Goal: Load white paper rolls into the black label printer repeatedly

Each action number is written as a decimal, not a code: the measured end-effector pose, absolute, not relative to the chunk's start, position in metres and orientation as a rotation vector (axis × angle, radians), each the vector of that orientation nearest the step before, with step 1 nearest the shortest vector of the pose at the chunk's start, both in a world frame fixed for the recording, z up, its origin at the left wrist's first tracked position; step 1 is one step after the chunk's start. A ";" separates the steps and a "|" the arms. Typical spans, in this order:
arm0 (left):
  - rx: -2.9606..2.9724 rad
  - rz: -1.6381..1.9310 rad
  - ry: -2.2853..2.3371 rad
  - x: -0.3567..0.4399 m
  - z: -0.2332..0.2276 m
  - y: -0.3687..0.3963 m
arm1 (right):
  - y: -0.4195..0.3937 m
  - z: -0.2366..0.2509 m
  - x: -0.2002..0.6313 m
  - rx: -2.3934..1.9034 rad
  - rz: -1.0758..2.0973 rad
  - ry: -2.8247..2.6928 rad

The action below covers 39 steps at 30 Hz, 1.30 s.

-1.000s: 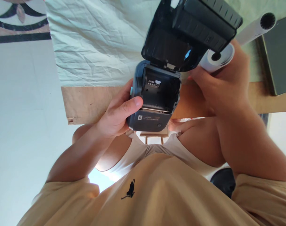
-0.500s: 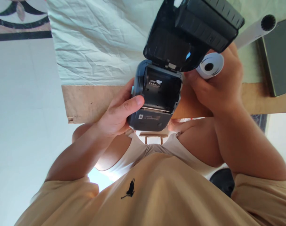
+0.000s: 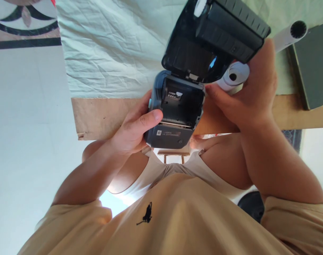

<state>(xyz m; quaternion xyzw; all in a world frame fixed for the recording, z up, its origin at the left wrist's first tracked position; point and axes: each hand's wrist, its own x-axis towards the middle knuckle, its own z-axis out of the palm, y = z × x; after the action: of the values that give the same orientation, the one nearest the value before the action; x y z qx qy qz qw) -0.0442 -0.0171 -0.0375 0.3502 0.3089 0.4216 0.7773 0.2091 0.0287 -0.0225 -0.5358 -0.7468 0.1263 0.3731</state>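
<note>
1. The left hand [image 3: 133, 129] is wrapped around the left side of a small dark printer [image 3: 174, 113], thumb laid across its front edge.
2. The printer is held above the table's near edge [image 3: 97, 113], its ribbed lid [image 3: 217, 35] hinged open and tilted away.
3. A white paper roll [image 3: 232, 78] is gripped in the right hand [image 3: 249, 95], fingers curled around it, its hollow core facing the camera, just beside the open matte plastic compartment.

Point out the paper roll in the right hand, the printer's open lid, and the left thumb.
paper roll [image 3: 233, 76]: head view, on its round end face beside the core hole.
printer lid [image 3: 225, 26]: head view, on its ribbed outer shell.
left thumb [image 3: 146, 120]: head view, on the knuckle.
</note>
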 end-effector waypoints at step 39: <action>0.727 0.919 0.642 -0.040 -0.031 -0.016 | 0.025 -0.025 0.208 -1.426 0.325 -1.961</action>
<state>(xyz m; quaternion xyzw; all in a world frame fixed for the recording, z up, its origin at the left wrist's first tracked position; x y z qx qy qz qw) -0.0396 -0.0159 -0.0309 0.3370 0.2978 0.4263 0.7849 0.2077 0.0253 -0.0245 -0.5480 -0.7536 0.1251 0.3408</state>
